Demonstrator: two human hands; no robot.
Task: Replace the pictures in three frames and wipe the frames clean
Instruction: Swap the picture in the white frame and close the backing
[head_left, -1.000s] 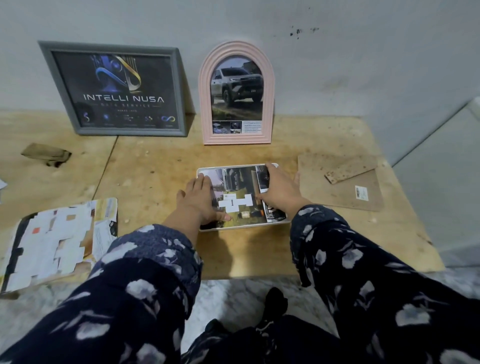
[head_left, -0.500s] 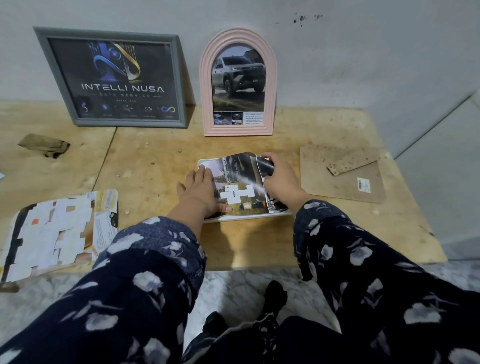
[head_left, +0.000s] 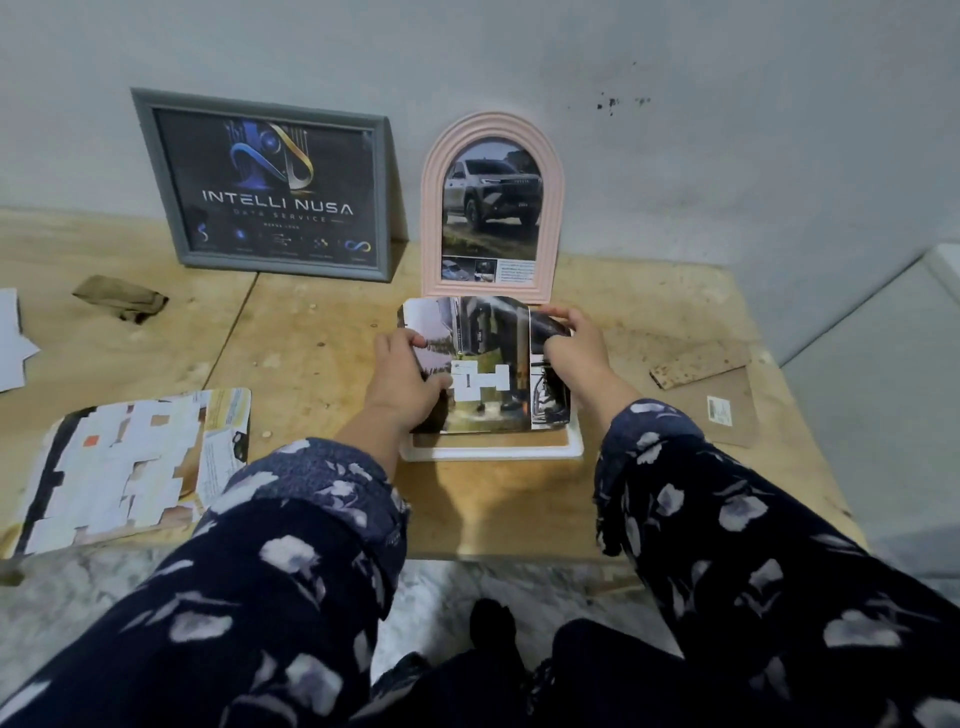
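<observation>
A white frame (head_left: 491, 451) lies flat on the wooden table (head_left: 311, 353), straight in front of me. Over it I hold a glossy car picture (head_left: 485, 358), its far edge lifted and curling up. My left hand (head_left: 402, 371) grips the picture's left edge. My right hand (head_left: 574, 348) pinches its right far corner. Against the wall stand a grey frame (head_left: 270, 184) with a dark logo print and a pink arched frame (head_left: 492, 208) with a truck picture.
A brown backing board (head_left: 727, 410) with a cork strip (head_left: 698, 364) lies to the right. A brown cloth (head_left: 122, 304) sits at the left. A cut-up magazine page (head_left: 130, 467) lies near the left front edge. White paper (head_left: 13, 343) is at the far left.
The picture lay flat in the white frame; both hands have since lifted its far edge up and out. My view has tilted downward a little.
</observation>
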